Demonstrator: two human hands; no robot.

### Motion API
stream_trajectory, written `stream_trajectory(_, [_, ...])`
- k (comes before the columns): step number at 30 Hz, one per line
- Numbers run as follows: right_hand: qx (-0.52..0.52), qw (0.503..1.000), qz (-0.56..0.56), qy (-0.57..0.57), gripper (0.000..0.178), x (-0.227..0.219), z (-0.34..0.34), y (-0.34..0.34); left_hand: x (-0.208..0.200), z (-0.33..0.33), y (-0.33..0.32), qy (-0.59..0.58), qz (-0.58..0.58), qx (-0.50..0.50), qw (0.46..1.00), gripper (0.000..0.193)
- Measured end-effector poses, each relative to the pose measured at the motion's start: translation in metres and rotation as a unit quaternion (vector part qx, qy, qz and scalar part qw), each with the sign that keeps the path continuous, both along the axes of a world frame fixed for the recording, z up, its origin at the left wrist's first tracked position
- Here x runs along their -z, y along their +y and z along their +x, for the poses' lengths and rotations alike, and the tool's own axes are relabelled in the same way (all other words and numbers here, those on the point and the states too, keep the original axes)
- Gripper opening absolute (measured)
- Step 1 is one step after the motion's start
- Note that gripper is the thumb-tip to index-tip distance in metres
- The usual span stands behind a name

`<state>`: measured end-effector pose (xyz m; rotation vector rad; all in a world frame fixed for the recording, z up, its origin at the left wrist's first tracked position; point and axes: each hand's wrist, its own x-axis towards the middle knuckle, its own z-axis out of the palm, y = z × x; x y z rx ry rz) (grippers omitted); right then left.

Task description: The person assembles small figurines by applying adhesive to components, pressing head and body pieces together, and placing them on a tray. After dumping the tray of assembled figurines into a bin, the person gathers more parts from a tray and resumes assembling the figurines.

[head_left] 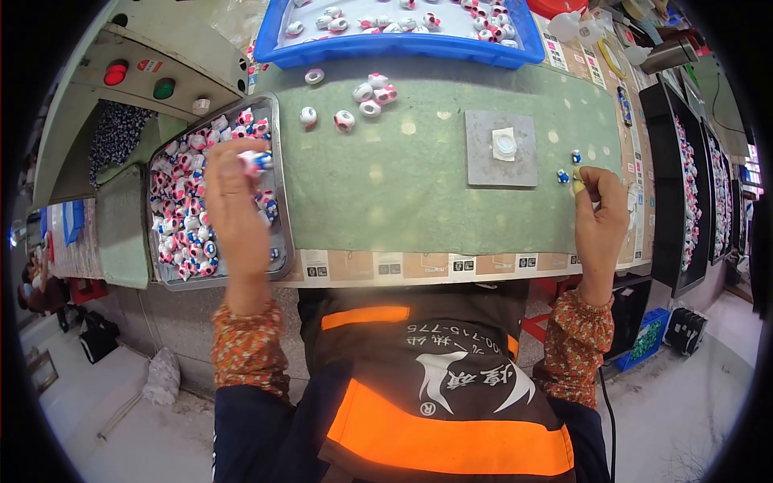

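The left hand [233, 211] reaches out over the grey metal tray [278, 153] at the left of the green work mat [403, 193]; its fingertips are pinched on one small toy piece [256, 160], white with pink and blue, held just above the heap of like pieces [187, 211] that fills the tray; the hand covers the near right part of that heap.

The right hand [600, 216] rests at the right edge of the mat, its thumb and forefinger pressed together on a tiny yellow bit [578, 186]; just left of those fingers two small blue-and-white parts [568, 166] lie on the mat, one a little farther than the other, both apart from the hand.

Between the hands, right of the mat's middle, a grey square plate [501, 150] lies flat, with a white round fixture [505, 146] on its far half; at the far side of the mat a loose scatter of white-and-pink round pieces [362, 101] lies near a blue plastic tray [398, 47], which holds more of the same; far left, a machine panel carries a red button [115, 74] and a green button [164, 88].

Both forearms wear orange floral sleeves [575, 346]; a dark apron with orange bands [435, 402] fills the near middle; a row of labels [419, 264] runs along the bench's near edge.
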<state>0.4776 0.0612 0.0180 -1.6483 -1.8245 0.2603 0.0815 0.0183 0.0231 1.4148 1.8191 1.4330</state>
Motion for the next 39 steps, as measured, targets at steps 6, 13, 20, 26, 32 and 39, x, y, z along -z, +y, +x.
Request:
stream_trajectory(6, [-0.131, 0.978, 0.053, -0.153, 0.028, -0.001, 0.004, 0.009, 0.009, -0.073, -0.02, 0.394, -0.065, -0.063, 0.914, 0.026])
stream_trajectory(13, [-0.161, 0.958, 0.053, -0.231, 0.03, 0.008, 0.007, 0.014, 0.005, -0.028, 0.005, 0.454, 0.038, -0.082, 0.886, 0.014])
stream_trajectory(20, [-0.156, 0.946, 0.003, -0.285, 0.025, -0.001, -0.006, 0.019, 0.002, 0.03, 0.046, 0.451, -0.031, 0.064, 0.89, 0.017])
stream_trajectory(26, [-0.146, 0.941, -0.033, -0.304, 0.026, -0.001, -0.011, 0.023, 0.025, 0.038, 0.059, 0.455, -0.057, 0.085, 0.884, 0.026])
stream_trajectory(32, [-0.085, 0.987, -0.126, -0.043, 0.017, -0.013, -0.022, 0.023, 0.021, 0.046, 0.052, 0.365, -0.066, 0.117, 0.921, 0.03])
stream_trajectory(39, [-0.144, 0.958, -0.167, 0.185, 0.013, -0.011, -0.04, 0.036, -0.006, 0.052, 0.029, -0.118, -0.063, 0.188, 0.973, 0.026])
